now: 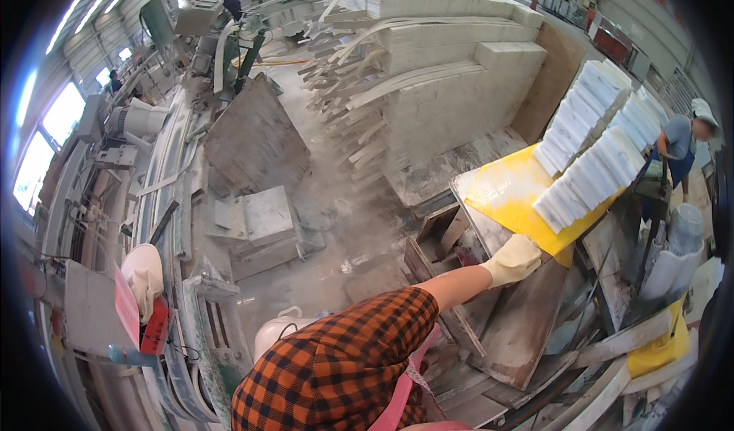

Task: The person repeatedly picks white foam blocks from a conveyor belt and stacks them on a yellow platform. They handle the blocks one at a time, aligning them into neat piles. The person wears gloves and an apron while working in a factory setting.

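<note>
I see my right hand (514,259), in a pale glove, reaching out to the right and resting on the near edge of the yellow sheet (508,190) that covers the dusty worktop (527,316); whether it grips, I cannot tell. Rows of white moulded pieces (592,171) lie on the sheet's far right side.

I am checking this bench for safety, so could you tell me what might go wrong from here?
The gloved hand rests at the edge of the yellow sheet, which carries leaning rows of white moulded pieces; tugging the sheet might tip them. The sheet overhangs a tilted, dusty board, so the load could slide. The tall stack of white strips behind looks uneven and may shed pieces.
</note>
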Demonstrator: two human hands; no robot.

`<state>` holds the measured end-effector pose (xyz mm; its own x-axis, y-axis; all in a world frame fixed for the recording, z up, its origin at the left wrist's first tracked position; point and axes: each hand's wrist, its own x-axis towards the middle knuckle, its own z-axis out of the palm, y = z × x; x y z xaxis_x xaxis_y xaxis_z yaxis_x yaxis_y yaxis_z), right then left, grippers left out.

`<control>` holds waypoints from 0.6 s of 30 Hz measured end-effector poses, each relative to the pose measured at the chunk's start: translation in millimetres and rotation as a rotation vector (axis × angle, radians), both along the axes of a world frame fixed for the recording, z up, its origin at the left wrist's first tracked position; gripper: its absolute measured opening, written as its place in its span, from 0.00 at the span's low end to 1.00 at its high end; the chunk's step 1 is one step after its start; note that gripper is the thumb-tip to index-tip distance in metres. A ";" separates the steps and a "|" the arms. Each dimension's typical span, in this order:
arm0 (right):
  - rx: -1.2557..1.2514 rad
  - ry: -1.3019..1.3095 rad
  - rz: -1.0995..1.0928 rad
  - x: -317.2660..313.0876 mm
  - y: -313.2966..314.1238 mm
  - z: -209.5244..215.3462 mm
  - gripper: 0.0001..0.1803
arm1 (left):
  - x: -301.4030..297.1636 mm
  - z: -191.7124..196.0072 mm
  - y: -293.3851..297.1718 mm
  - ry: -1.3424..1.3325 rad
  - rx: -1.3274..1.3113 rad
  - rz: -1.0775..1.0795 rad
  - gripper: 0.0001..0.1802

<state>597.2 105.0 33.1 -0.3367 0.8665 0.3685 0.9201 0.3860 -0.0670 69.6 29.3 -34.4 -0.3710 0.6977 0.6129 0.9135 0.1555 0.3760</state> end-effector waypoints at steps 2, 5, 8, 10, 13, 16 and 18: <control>-0.291 0.467 -0.078 -14.8 0.6 5.9 0.23 | -0.6 0.0 0.4 0.015 -0.021 -0.001 0.15; -0.579 0.973 -0.235 -17.9 -3.3 10.0 0.28 | -1.5 -0.1 1.1 -0.014 0.005 -0.018 0.15; -0.482 0.652 0.013 3.4 -5.2 -0.1 0.29 | -1.4 0.5 1.3 -0.055 -0.011 -0.024 0.15; -0.268 0.242 0.160 21.8 5.3 -15.2 0.29 | -1.5 1.6 0.8 -0.073 -0.018 -0.028 0.15; 0.098 -0.497 0.204 43.0 33.9 -42.5 0.27 | -1.6 4.2 0.1 -0.068 -0.041 -0.035 0.15; 0.528 -0.714 0.260 42.5 83.4 -66.2 0.26 | -1.3 4.7 0.1 -0.069 -0.051 -0.042 0.14; 1.043 -0.244 0.578 41.4 100.8 -76.6 0.25 | -1.0 3.7 0.3 -0.077 -0.049 -0.044 0.14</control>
<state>638.7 205.7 -43.5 -0.7328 -0.1089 0.6717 0.5396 0.5084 0.6711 68.6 29.6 -30.7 -0.3840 0.7428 0.5485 0.8885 0.1356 0.4384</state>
